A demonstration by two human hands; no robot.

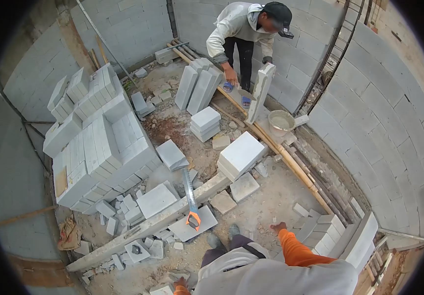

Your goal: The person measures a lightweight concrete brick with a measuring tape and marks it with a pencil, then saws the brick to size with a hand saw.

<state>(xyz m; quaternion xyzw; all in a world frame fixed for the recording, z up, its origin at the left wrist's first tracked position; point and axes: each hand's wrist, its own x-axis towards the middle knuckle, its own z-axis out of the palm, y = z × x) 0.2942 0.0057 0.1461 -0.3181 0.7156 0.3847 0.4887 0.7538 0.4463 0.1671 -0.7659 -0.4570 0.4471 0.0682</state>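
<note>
I look down at my own grey shirt and orange sleeves at the bottom of the view. My right hand (277, 227) hangs free above the sandy ground, holding nothing, close to several grey blocks (326, 230) on its right. My left hand (180, 284) shows only partly at the bottom edge, beside a block fragment (162, 290); its grip is hidden. In front of my feet a hand saw (190, 195) with an orange handle lies across a flat slab (203, 219) and a long concrete beam (149, 226).
A co-worker (244, 29) at the back holds a block (260, 93) upright, next to a bucket of mortar (281, 121). A big pile of blocks (99, 142) fills the left. A smaller stack (241, 155), bamboo poles (290, 164), rubble and a curved block wall (379, 123) surround me.
</note>
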